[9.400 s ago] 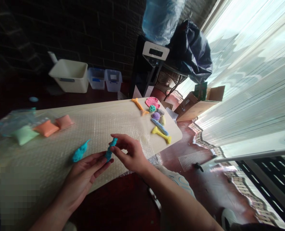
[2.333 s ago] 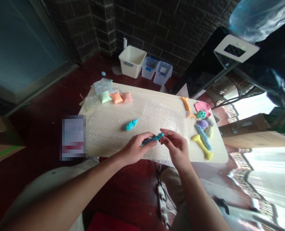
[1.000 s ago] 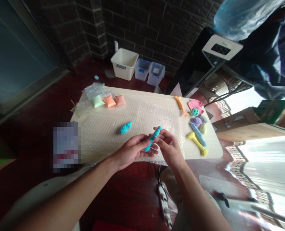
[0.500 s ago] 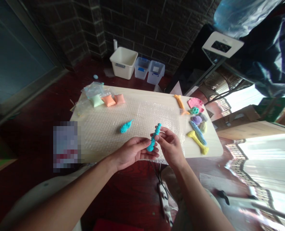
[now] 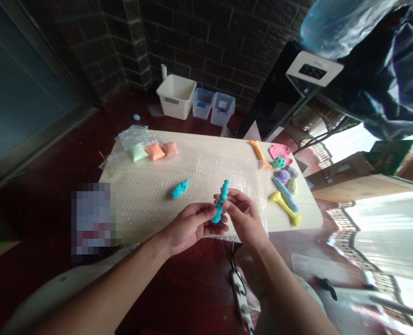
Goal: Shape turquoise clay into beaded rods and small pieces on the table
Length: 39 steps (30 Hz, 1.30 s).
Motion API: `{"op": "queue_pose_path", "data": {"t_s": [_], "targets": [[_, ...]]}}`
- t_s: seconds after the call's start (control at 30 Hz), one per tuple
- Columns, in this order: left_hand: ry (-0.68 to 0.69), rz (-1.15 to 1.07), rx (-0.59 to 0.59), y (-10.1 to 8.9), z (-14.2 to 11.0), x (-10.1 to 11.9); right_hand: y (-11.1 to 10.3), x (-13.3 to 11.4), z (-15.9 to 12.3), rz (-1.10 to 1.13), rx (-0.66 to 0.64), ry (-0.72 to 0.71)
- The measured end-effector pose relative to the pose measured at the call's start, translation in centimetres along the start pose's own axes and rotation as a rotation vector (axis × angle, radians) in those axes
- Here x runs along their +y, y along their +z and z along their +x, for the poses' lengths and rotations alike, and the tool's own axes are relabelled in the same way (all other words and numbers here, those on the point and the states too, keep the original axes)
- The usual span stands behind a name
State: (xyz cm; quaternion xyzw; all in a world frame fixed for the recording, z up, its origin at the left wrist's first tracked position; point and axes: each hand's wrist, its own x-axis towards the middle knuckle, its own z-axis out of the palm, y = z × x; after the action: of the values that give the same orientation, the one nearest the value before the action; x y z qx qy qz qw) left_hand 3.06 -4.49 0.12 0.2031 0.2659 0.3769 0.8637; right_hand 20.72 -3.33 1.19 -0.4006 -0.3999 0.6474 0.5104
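Note:
A turquoise string of modelling clay balls [image 5: 220, 204], thicker at its near end and tapering upward, is held between both hands above the table's front edge. My left hand [image 5: 192, 224] grips its lower end, thumb on top and fingers beneath. My right hand [image 5: 244, 215] pinches the middle of it between thumb and fingers. On the bubble wrap [image 5: 150, 195] beyond my left hand lies a turquoise clay lump [image 5: 180, 189] with a thin pointed tail.
Packets of green clay [image 5: 137, 152] and orange clay [image 5: 155, 151] lie at the table's far left. On the right are a yellow clay bone [image 5: 286, 209], a blue clay strip [image 5: 285, 194], a purple lump [image 5: 282, 175] and an orange bone [image 5: 258, 152]. Storage bins [image 5: 177, 104] stand behind.
The clay string has turned slightly more upright in my fingers. Both hands keep their hold, and the whole view has shifted a little.

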Motion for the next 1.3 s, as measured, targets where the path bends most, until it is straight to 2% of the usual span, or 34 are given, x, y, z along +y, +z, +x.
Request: {"op": "queue_pose_path", "data": {"t_s": [0.2, 0.47, 0.8, 1.03, 1.3], "targets": [[0.021, -0.04, 0.006, 0.13, 0.1, 0.0, -0.12, -0.22, 0.05, 0.046, -0.088, 0.061], [-0.021, -0.024, -0.02, 0.12, -0.14, -0.04, -0.78, -0.25, 0.2, 0.029, -0.017, 0.038], [-0.008, -0.047, 0.035, 0.12, -0.07, -0.28, -0.53, -0.36, 0.2, 0.05, -0.06, 0.023], [-0.016, -0.138, 0.044, 0.45, -0.06, -0.27, -0.54, -0.35, 0.23, 0.091, -0.038, 0.042], [0.016, -0.233, 0.123, 0.49, -0.05, -0.89, -0.45, -0.18, 0.07, 0.07, -0.065, 0.024]]}}
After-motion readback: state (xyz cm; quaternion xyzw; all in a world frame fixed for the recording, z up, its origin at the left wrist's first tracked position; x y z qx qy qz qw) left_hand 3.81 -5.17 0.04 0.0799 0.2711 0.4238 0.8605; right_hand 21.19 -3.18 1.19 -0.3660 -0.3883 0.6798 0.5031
